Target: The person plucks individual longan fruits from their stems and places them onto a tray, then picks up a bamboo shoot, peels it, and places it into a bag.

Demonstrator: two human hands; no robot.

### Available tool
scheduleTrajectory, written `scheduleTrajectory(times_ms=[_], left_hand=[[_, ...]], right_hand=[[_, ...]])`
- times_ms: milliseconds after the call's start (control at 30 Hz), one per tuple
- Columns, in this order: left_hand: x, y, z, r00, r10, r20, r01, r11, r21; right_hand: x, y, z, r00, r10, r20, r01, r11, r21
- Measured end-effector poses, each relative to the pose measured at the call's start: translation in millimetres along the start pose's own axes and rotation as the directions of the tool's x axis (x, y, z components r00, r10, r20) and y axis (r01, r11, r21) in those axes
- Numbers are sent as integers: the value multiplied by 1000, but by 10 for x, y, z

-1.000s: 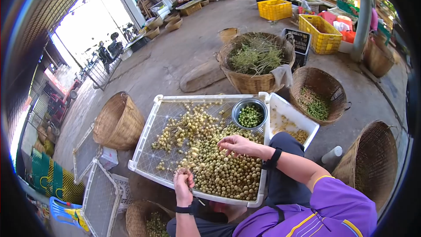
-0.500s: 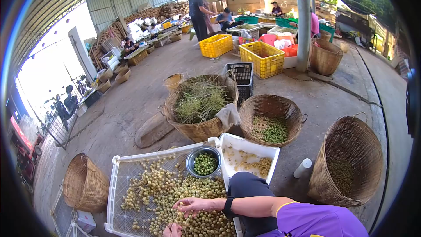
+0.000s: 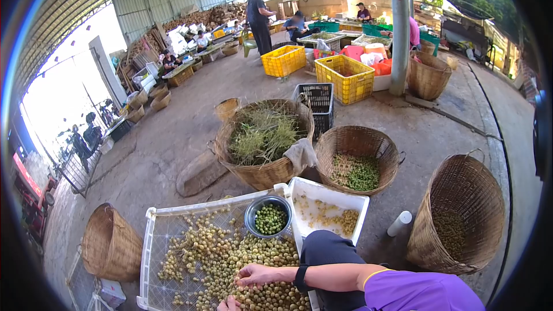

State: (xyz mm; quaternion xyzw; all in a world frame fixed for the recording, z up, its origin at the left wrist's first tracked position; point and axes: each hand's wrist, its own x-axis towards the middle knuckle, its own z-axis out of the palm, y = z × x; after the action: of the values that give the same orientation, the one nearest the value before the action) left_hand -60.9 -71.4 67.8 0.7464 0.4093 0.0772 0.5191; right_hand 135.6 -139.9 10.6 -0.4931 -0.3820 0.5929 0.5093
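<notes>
Right hand [image 3: 257, 276]: fingers bent, hold unclear, over fruit [image 3: 230, 258], round, long axis indistinct, spreading beneath and leftward. Left hand [image 3: 230, 304] near, hold unclear.

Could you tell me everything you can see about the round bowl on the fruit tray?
The bowl is grey and shiny, apparently metal, with an open top. It sits upright at the far right corner of the white-framed mesh tray, partly filled with small green fruits. Neither the left hand nor the right hand touches it.
</notes>
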Motion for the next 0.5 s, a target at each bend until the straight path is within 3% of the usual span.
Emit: scheduleTrajectory(times_ms=[133, 167, 200, 233, 267, 300, 333, 400, 500], left_hand=[[-77, 91, -7, 998, -63, -22, 62, 995, -73], [-85, 101, -14, 994, -109, 28, 113, 966, -231], [-99, 124, -18, 986, -146, 81, 166, 909, -381], [-151, 273, 79, 979, -201, -30, 153, 826, -542], [-140, 221, 61, 977, -209, -47, 150, 823, -547], [-90, 134, 51, 966, -259, -4, 192, 727, -659], [-52, 64, 30, 954, -298, 43, 226, 614, -756], [-16, 11, 39, 953, -298, 62, 237, 600, -764], [-79, 184, 171, 966, -257, -17, 169, 681, -712]], right_hand=[[-70, -71, -14, 998, 50, 42, -56, 987, 153], [-73, -77, -10, 996, 65, 60, -80, 953, 294], [-85, -84, -25, 995, 66, 69, -84, 953, 292], [-135, -186, -33, 993, 115, 8, -108, 902, 418], [-156, -232, -15, 984, 173, -40, -125, 834, 537], [-33, -28, -92, 991, 128, -48, -69, 776, 626], [-61, -27, -118, 993, 98, -59, -40, 775, 631], [-61, -75, -48, 992, 120, -48, -78, 850, 521], [-4, 1, 110, 983, 120, 137, -176, 820, 545]])
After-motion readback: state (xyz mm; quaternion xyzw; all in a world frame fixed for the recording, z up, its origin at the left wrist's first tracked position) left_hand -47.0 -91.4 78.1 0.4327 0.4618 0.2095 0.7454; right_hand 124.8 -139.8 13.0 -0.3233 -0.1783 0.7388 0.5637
